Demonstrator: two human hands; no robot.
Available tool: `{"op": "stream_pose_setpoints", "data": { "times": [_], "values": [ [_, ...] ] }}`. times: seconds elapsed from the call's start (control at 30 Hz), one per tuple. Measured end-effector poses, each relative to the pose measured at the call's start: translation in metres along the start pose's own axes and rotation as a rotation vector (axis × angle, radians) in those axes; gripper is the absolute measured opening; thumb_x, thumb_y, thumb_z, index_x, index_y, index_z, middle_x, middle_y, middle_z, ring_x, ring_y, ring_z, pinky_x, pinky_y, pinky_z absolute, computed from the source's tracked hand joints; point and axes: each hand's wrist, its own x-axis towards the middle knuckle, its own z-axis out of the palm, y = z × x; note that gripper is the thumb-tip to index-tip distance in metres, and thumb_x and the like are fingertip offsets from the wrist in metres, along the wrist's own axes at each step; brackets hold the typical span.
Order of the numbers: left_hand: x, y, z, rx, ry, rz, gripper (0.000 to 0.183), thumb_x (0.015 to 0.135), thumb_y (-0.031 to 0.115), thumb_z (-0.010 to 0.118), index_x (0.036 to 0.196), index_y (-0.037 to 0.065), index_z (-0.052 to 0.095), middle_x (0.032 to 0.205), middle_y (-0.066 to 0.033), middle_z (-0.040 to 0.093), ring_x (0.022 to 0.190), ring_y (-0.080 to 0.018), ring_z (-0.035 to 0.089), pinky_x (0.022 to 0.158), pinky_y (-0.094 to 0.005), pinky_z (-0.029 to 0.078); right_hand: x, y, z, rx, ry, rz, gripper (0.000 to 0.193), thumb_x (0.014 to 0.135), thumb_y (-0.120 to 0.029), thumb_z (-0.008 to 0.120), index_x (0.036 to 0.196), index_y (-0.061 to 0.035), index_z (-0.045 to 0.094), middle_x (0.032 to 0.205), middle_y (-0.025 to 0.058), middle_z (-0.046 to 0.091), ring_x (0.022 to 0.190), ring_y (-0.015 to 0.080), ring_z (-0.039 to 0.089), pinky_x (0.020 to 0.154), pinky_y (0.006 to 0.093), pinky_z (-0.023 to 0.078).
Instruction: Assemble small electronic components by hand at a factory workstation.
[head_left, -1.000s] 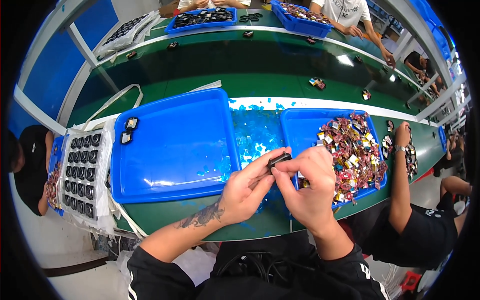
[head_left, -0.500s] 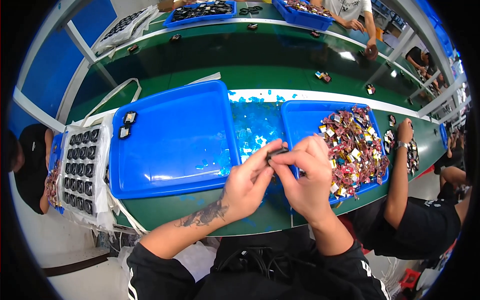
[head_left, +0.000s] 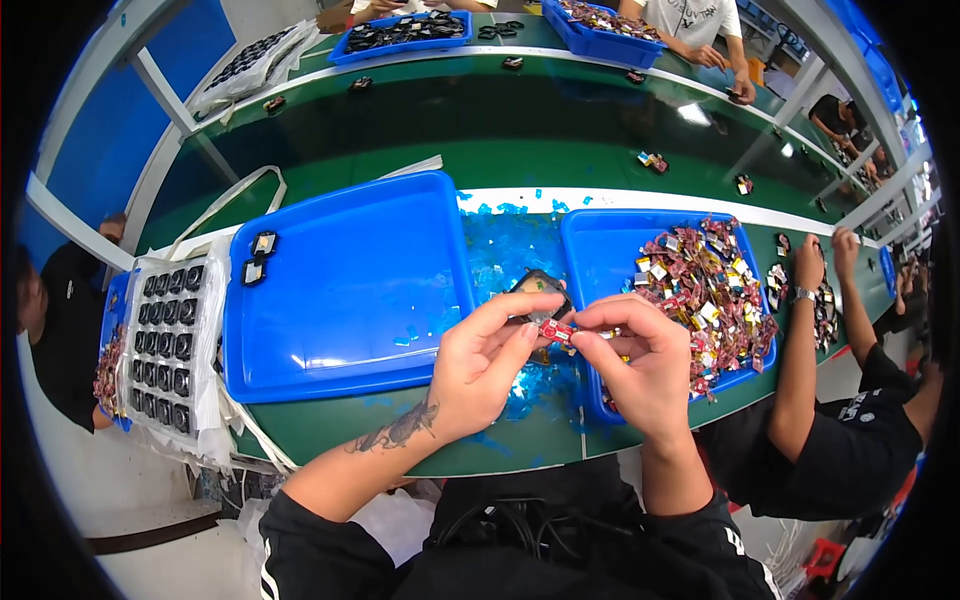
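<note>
Above the bench, between two blue trays, my left hand (head_left: 478, 372) grips a black plastic casing (head_left: 546, 287) between thumb and fingers. A small red circuit board (head_left: 556, 331) sits at the casing's near edge, pinched by the thumb and forefinger of my right hand (head_left: 645, 362). Whether the board is still joined to the casing is hidden by my fingers. Right of my hands, a blue tray (head_left: 590, 250) bears a heap of red circuit boards (head_left: 690, 290) with white and yellow parts. In the left blue tray (head_left: 345, 310) lie two black casings (head_left: 258, 256) at the left side.
Blue film scraps (head_left: 490, 260) litter the green bench between the trays. A white blister tray (head_left: 165, 345) of black round parts stands far left. Beyond, a green conveyor (head_left: 420, 130) carries scattered small parts. A co-worker's arm (head_left: 800, 340) reaches over the bench at right.
The casing has turned so its inner side shows, and the red board has come into view in my right fingers. My right hand has shifted slightly right. Another arm appears beside the co-worker's at right.
</note>
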Motion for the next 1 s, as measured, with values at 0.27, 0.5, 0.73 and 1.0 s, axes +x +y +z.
{"op": "stream_pose_setpoints", "data": {
  "times": [0.27, 0.5, 0.73, 1.0],
  "values": [
    [0.001, 0.006, -0.005, 0.363, -0.083, 0.009, 0.033, 0.088, -0.003, 0.056, 0.12, 0.004, 0.061, 0.105, -0.0134, 0.061, 0.089, -0.0188, 0.065, 0.074, -0.028, 0.054, -0.001, 0.006, -0.006, 0.156, -0.124, 0.169, 0.013, 0.087, 0.002, 0.063, 0.101, 0.0043, 0.063, 0.092, 0.0066, 0.063, 0.082, 0.0094, 0.062, 0.071, 0.0215, 0.054],
    [0.003, 0.013, -0.006, 0.82, -0.101, 0.305, 0.024, 0.081, 0.002, 0.069, 0.105, 0.005, 0.069, 0.101, -0.0146, 0.065, 0.081, -0.0258, 0.068, 0.069, -0.0315, 0.054, -0.003, 0.007, -0.012, 0.313, -0.211, 0.268, 0.009, 0.092, -0.003, 0.059, 0.099, 0.0028, 0.059, 0.092, 0.0044, 0.061, 0.083, 0.008, 0.06, 0.073, 0.0225, 0.053],
    [-0.001, 0.011, -0.004, 0.455, -0.011, -0.073, 0.014, 0.086, 0.003, 0.067, 0.098, -0.002, 0.07, 0.093, -0.0129, 0.067, 0.083, -0.0161, 0.066, 0.075, -0.0271, 0.055, -0.003, 0.004, -0.016, 0.313, -0.213, 0.262, 0.01, 0.092, -0.006, 0.06, 0.097, 0.0002, 0.055, 0.091, 0.0026, 0.058, 0.083, 0.0079, 0.059, 0.07, 0.0244, 0.056],
    [0.001, 0.007, -0.001, 0.099, -0.067, -0.242, 0.027, 0.09, -0.001, 0.06, 0.116, -0.004, 0.061, 0.114, -0.0134, 0.062, 0.101, -0.0159, 0.063, 0.09, -0.0284, 0.052, -0.012, 0.009, 0.003, 0.012, 0.054, 0.036, 0.028, 0.082, 0.003, 0.069, 0.106, 0.0004, 0.054, 0.092, 0.0059, 0.061, 0.085, 0.0093, 0.062, 0.068, 0.0231, 0.054]
  ]
}}
